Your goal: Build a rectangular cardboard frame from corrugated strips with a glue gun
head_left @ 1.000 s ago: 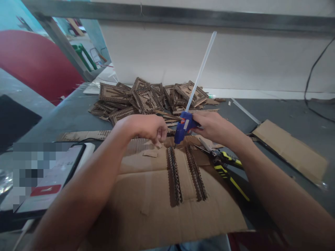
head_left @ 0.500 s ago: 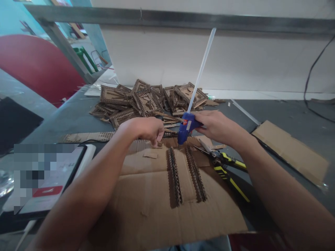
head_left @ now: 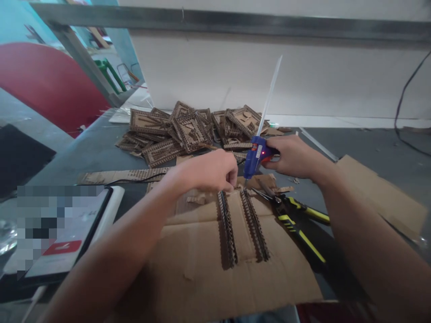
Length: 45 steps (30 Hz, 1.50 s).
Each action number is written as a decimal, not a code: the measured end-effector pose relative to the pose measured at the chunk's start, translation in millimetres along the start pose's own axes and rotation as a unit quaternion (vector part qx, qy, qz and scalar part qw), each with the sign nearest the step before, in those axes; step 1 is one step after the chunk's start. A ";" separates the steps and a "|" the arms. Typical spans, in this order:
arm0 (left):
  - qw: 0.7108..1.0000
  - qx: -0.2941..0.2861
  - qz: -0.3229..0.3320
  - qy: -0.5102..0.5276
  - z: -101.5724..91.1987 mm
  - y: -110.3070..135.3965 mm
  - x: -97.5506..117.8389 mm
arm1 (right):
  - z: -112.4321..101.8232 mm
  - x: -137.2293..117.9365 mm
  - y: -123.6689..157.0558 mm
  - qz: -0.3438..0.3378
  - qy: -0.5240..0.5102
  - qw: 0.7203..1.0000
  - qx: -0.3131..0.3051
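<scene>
My right hand (head_left: 292,157) is closed round a blue glue gun (head_left: 255,158) with a long clear glue stick (head_left: 270,98) rising from its back. Its nozzle points down at the far end of two corrugated cardboard strips (head_left: 240,226) lying on a flat cardboard sheet (head_left: 205,278). My left hand (head_left: 211,171) is curled in a pinch at the far end of the left strip, beside the nozzle. What its fingers hold is too small to make out.
A pile of cardboard frames (head_left: 191,128) lies behind the hands. Yellow-and-black cutters (head_left: 296,217) rest right of the sheet. A phone (head_left: 63,235) lies at the left, another cardboard piece (head_left: 387,197) at the right, a long cardboard strip (head_left: 124,176) left of centre.
Both hands have shifted right and nearer. The glue gun's nozzle has come down onto the far end of the right strip, and my left hand has moved to the left strip's end.
</scene>
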<state>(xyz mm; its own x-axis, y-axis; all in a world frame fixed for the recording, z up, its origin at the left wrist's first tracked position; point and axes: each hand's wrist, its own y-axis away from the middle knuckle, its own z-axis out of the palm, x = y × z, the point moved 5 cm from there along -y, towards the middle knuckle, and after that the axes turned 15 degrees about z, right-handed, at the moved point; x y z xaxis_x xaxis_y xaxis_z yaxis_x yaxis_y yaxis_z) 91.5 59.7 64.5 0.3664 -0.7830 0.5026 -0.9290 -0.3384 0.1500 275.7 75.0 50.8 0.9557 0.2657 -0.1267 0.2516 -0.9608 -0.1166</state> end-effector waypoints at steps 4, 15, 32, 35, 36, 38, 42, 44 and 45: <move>1.000 0.023 -0.007 -0.003 10.4 -8.9 -0.1 | 2.1 7.0 -0.4 0.000 -0.045 0.999 0.009; 0.990 -0.013 -0.127 -0.063 20.1 -8.6 -6.9 | -4.8 8.8 2.9 0.002 -0.086 0.996 0.013; 0.985 -0.022 -0.163 -0.047 21.8 -7.8 -14.1 | -1.8 1.4 1.2 -0.003 -0.072 0.997 0.019; 0.987 -0.027 -0.159 -0.022 23.2 -8.3 -18.3 | 1.6 3.2 -1.1 0.008 -0.081 0.996 0.040; 0.987 -0.029 -0.157 -0.011 23.7 -8.6 -19.6 | 2.8 3.7 -1.7 0.009 -0.083 0.996 0.043; 0.987 -0.033 -0.156 0.005 24.9 -9.3 -22.0 | 4.9 4.2 -2.5 0.006 -0.086 0.995 0.044; 0.987 -0.033 -0.156 0.010 25.4 -10.2 -23.9 | 7.0 5.2 -3.4 0.001 -0.090 0.995 0.037; 0.987 -0.032 -0.158 0.009 25.2 -10.3 -23.5 | 7.2 5.4 -3.5 0.002 -0.092 0.995 0.035; 0.987 -0.032 -0.160 0.009 24.9 -10.3 -23.4 | 6.9 5.0 -3.4 0.001 -0.093 0.995 0.035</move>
<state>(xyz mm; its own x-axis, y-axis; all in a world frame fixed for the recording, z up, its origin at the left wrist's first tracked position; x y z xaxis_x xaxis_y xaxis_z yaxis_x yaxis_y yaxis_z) 93.8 68.4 30.0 0.6412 -0.6319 0.4354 -0.7674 -0.5328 0.3567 278.6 80.1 43.7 0.9099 0.2804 -0.3058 0.2324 -0.9550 -0.1843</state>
